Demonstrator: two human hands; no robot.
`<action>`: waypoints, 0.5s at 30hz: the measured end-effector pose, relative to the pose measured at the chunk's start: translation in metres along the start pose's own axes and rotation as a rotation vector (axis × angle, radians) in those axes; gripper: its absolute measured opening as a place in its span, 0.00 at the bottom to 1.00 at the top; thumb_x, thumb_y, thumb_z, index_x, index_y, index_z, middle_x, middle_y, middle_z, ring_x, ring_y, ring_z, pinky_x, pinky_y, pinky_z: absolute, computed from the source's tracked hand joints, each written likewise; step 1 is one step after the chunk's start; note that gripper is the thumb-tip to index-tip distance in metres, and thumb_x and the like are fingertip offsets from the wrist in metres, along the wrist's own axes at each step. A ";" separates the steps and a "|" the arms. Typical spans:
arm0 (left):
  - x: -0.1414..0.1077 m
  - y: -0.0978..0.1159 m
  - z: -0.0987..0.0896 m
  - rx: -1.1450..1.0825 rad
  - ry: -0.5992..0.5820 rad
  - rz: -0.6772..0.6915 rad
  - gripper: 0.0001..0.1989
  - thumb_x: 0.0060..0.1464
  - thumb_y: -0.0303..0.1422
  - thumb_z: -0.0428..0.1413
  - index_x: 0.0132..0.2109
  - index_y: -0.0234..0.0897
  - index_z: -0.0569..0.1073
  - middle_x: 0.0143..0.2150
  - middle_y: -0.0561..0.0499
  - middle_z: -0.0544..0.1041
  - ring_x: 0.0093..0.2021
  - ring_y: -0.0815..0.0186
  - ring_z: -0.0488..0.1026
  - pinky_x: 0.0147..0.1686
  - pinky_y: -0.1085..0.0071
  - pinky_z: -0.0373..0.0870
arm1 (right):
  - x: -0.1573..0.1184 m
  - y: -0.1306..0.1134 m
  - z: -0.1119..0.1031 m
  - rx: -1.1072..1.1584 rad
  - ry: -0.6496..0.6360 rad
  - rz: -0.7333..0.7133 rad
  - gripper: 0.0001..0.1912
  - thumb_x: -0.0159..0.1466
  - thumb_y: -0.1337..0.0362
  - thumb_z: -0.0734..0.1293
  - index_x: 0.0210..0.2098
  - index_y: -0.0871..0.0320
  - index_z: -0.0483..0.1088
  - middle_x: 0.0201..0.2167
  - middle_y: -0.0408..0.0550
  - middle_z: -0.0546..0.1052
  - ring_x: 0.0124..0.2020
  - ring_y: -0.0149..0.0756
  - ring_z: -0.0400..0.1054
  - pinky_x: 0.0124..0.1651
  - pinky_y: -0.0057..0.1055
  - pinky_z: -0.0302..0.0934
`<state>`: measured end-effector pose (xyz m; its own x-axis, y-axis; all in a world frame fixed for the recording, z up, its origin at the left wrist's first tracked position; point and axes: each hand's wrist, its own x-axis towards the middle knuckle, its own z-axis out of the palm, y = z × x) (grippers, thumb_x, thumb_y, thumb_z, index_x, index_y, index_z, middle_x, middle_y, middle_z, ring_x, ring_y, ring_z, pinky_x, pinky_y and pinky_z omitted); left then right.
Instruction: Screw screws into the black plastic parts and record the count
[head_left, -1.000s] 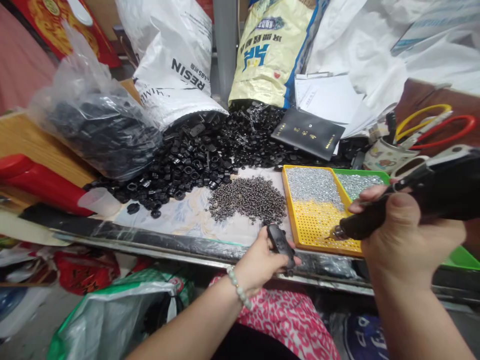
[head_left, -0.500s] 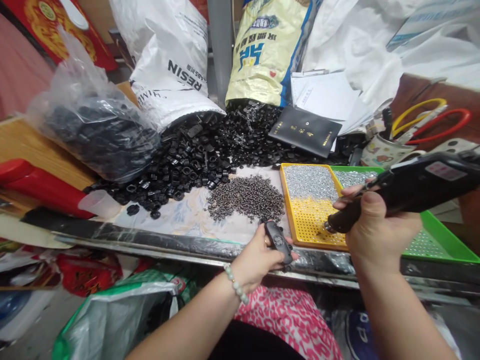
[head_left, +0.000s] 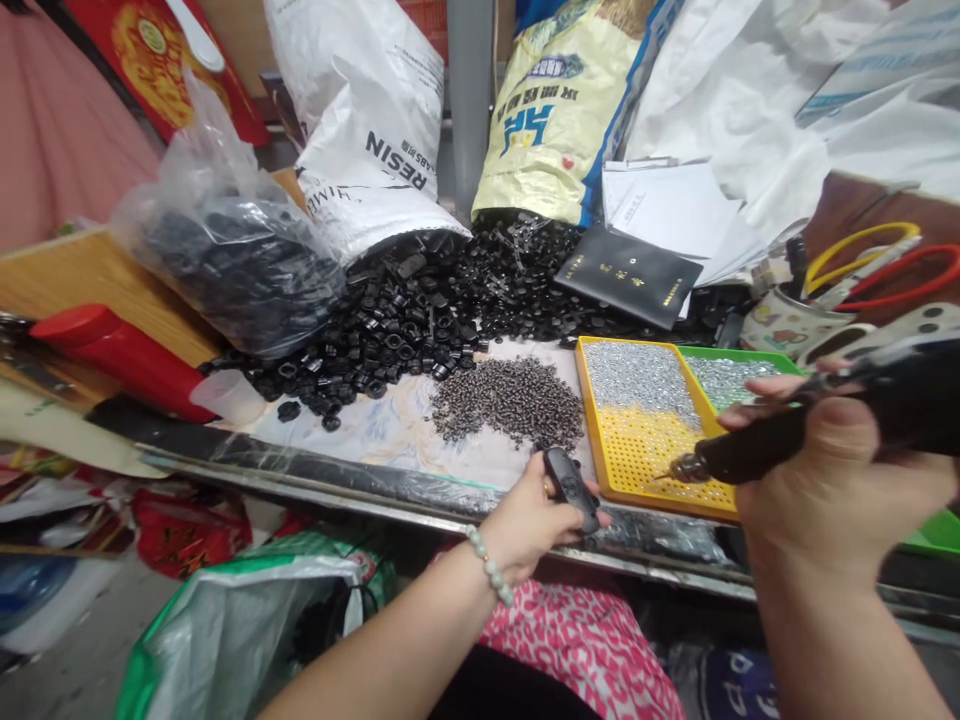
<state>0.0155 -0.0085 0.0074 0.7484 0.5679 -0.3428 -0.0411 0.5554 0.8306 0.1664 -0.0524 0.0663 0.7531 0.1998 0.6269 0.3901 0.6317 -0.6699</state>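
Note:
A small black plastic part (head_left: 571, 488) is gripped in my left hand (head_left: 529, 520), near the table's front edge. My right hand (head_left: 832, 480) is wrapped round a black electric screwdriver (head_left: 772, 435), whose tip points left over the front of the yellow tray (head_left: 622, 468). Silver screws cover the back of this perforated tray. Behind my left hand lies a pile of small dark metal pieces (head_left: 510, 400). Part of a green tray (head_left: 742, 372) with silver pieces shows beyond the right hand, which hides much of it.
Loose black plastic parts (head_left: 390, 325) are heaped at the back below two sacks. A filled clear bag (head_left: 240, 265), a red bottle (head_left: 120, 360) and a clear cup (head_left: 229, 397) stand at the left. A black notebook (head_left: 630, 275) and a cup holding scissors (head_left: 787, 325) are at the back right.
The view has shifted, so the scene sits slightly further right and lower. The screwdriver has turned, and its thin tip now shows over the tray. My left hand still holds the black part.

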 end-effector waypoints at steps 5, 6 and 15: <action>0.001 -0.001 -0.001 -0.024 -0.004 0.005 0.18 0.39 0.22 0.54 0.39 0.37 0.58 0.44 0.49 0.70 0.37 0.66 0.74 0.30 0.78 0.65 | -0.020 -0.027 0.015 0.081 -0.046 0.134 0.17 0.50 0.58 0.69 0.36 0.62 0.69 0.23 0.45 0.71 0.19 0.30 0.64 0.18 0.27 0.60; 0.001 -0.001 -0.001 -0.030 -0.001 0.005 0.18 0.38 0.23 0.54 0.39 0.37 0.59 0.44 0.49 0.70 0.36 0.67 0.74 0.30 0.78 0.66 | -0.026 -0.030 0.017 0.088 -0.075 0.174 0.19 0.49 0.57 0.70 0.37 0.62 0.69 0.23 0.46 0.71 0.20 0.31 0.64 0.18 0.28 0.60; 0.001 -0.003 0.002 -0.019 0.050 0.048 0.19 0.35 0.21 0.53 0.38 0.36 0.61 0.37 0.52 0.70 0.31 0.72 0.68 0.27 0.78 0.64 | -0.051 -0.024 0.017 0.113 -0.252 0.298 0.17 0.52 0.58 0.69 0.39 0.58 0.67 0.25 0.44 0.70 0.21 0.31 0.65 0.22 0.29 0.61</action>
<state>0.0181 -0.0110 0.0054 0.7111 0.6237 -0.3244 -0.0891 0.5376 0.8385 0.1095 -0.0651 0.0571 0.6651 0.5552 0.4994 0.1034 0.5938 -0.7979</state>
